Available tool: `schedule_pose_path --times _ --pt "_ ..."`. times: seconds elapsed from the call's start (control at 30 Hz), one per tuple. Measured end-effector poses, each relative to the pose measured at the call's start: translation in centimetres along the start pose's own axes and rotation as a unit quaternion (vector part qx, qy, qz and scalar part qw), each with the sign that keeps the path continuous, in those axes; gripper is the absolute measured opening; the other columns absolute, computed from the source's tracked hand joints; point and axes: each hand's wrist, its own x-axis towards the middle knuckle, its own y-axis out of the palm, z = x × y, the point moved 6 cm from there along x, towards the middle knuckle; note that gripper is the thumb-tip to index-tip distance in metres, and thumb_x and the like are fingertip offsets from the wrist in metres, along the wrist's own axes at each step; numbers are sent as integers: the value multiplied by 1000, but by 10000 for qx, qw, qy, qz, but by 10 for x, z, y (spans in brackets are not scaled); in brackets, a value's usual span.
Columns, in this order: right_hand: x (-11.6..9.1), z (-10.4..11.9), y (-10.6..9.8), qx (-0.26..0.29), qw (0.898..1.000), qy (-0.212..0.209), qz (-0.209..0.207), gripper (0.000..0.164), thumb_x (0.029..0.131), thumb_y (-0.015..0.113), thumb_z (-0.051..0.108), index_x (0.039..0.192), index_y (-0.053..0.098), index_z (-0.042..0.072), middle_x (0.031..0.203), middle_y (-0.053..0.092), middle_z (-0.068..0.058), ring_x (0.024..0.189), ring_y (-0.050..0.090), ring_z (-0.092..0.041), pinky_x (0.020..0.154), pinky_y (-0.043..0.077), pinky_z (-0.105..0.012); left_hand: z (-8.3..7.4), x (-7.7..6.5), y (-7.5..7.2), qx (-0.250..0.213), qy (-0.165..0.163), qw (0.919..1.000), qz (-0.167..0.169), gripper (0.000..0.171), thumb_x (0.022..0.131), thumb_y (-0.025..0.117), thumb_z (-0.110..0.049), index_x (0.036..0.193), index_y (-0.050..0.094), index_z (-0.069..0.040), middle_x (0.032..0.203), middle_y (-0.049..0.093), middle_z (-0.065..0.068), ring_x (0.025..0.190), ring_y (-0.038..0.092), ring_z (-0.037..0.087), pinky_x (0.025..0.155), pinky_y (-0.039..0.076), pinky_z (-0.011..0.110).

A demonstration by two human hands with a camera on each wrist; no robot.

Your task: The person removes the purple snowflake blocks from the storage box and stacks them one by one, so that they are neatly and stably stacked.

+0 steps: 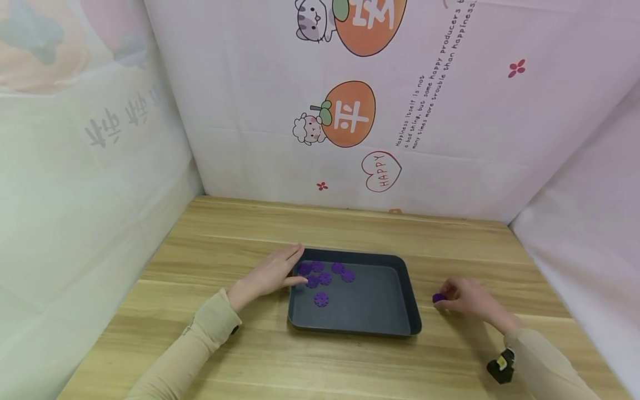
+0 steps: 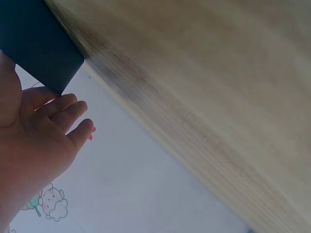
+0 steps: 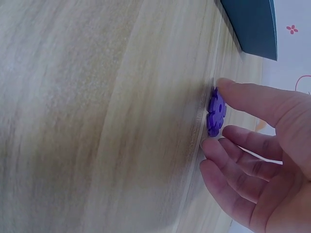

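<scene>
A dark grey rectangular tray (image 1: 370,300) sits on the wooden table with several purple notched plastic discs (image 1: 321,299) inside, mostly toward its far left corner. My left hand (image 1: 272,272) rests at the tray's left rim, thumb reaching over the inside and fingers extended near the far corner. From the left wrist view, relaxed fingers of the left hand (image 2: 46,119) lie by the tray's outer wall (image 2: 39,43). To the right of the tray, my right hand (image 1: 467,297) pinches one purple disc (image 3: 216,112) on edge between thumb and fingertips, close over the tabletop.
The wooden table (image 1: 240,355) extends around the tray on all sides. Printed white cloth (image 1: 250,111) hangs as walls at the back, left and right. A black device with a yellow patch (image 1: 501,366) sits at the right wrist.
</scene>
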Motion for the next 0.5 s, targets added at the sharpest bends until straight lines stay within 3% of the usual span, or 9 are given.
schedule_pose_path --times 0.5 --pt "1 1 1 -25 10000 -62 48 24 79 82 17 91 68 1 86 71 -8 78 66 -17 62 52 -22 -2 -2 -2 -61 15 10000 -39 83 96 58 -52 153 31 3 158 34 23 146 37 36 121 34 51"
